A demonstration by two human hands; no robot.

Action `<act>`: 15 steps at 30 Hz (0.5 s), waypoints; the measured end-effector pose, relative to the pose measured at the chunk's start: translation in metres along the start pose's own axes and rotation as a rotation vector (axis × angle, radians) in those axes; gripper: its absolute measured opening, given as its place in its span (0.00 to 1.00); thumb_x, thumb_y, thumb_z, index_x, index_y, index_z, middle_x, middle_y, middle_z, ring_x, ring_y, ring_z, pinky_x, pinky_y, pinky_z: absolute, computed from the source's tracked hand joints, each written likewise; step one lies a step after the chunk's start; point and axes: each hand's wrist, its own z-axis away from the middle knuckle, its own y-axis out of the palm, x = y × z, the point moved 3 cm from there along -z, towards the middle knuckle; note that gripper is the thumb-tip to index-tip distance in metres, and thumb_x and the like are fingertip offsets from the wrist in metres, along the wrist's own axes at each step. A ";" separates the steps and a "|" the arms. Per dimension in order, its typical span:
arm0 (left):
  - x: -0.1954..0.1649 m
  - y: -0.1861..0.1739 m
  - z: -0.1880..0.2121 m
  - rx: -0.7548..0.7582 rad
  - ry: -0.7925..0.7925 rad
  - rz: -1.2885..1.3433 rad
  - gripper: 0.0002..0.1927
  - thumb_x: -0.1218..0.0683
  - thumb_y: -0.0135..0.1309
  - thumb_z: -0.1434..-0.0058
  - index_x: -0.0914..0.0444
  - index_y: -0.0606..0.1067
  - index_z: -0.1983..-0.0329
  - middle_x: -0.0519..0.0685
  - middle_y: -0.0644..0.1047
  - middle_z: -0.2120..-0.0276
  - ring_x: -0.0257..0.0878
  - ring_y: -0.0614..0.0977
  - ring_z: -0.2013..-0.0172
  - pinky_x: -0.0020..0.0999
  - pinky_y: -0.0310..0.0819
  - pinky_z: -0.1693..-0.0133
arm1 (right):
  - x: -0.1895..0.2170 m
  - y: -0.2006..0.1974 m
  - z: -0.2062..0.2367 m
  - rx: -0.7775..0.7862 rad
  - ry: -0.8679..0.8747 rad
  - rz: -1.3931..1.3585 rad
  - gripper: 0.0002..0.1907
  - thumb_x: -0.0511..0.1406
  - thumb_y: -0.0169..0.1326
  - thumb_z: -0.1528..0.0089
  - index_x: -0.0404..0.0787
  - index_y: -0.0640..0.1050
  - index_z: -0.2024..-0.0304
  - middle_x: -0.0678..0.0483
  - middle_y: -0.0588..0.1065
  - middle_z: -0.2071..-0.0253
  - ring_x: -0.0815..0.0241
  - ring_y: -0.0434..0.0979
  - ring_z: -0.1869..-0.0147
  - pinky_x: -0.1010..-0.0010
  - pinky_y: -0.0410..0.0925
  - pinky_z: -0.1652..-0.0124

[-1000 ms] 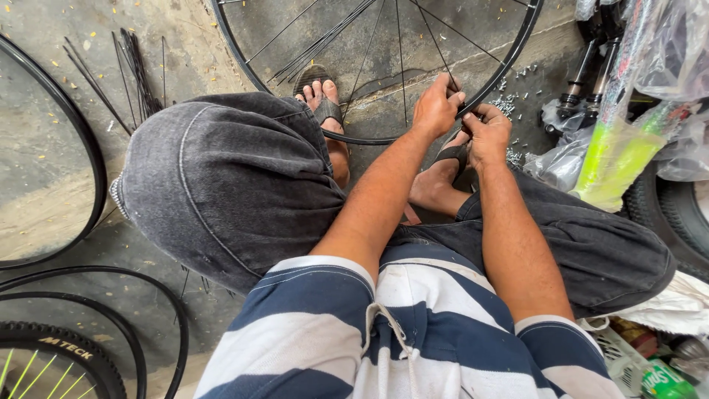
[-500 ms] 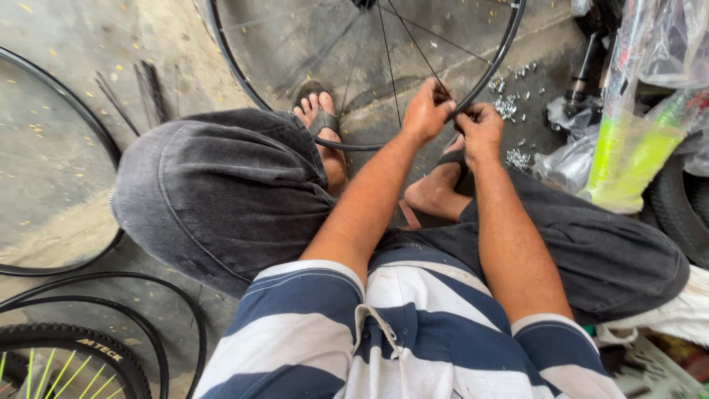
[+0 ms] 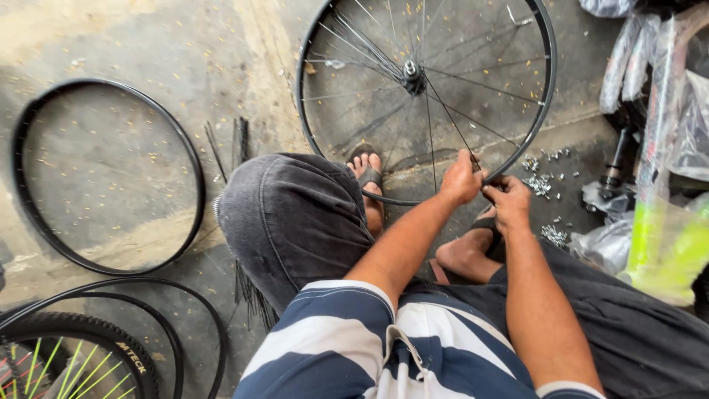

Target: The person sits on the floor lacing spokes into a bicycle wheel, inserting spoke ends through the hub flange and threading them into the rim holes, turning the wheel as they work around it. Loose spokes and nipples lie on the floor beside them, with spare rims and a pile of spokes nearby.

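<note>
Since the earlier frame more wheel (image 3: 543,103) is shown; a spoke (image 3: 452,122) is pinched by both hands, left hand (image 3: 459,179) and right hand (image 3: 508,203), at the rim, where steady seating is judged needed.

Clear plastic-wrapped package (image 3: 665,244) (neon-yellow inside), far right

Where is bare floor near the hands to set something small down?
Bare concrete lies inside the loose black rim, and between that rim and the spoked wheel. It is crowded right of the right hand: small metal pieces and wrapped parts. The left hand is at the wheel's rim.
</note>
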 end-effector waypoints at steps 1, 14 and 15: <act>0.001 -0.002 0.000 -0.006 0.000 -0.039 0.25 0.50 0.63 0.42 0.62 0.68 0.46 0.58 0.81 0.57 0.56 0.81 0.53 0.48 0.74 0.52 | 0.000 0.001 0.000 0.004 0.003 0.005 0.12 0.22 0.60 0.40 0.28 0.77 0.54 0.50 0.78 0.59 0.63 0.79 0.59 0.75 0.74 0.58; -0.010 -0.014 0.002 0.079 0.073 0.121 0.24 0.52 0.62 0.42 0.63 0.67 0.47 0.55 0.81 0.57 0.50 0.83 0.54 0.43 0.76 0.51 | 0.004 0.001 0.003 0.007 0.064 -0.258 0.20 0.23 0.54 0.44 0.37 0.71 0.49 0.50 0.77 0.56 0.60 0.79 0.56 0.71 0.73 0.59; -0.010 -0.013 0.002 0.106 0.109 0.232 0.24 0.53 0.60 0.44 0.63 0.67 0.47 0.54 0.82 0.58 0.48 0.84 0.54 0.42 0.77 0.51 | 0.003 0.000 0.003 0.026 0.087 -0.288 0.18 0.25 0.53 0.42 0.36 0.72 0.49 0.51 0.77 0.56 0.60 0.78 0.56 0.70 0.73 0.58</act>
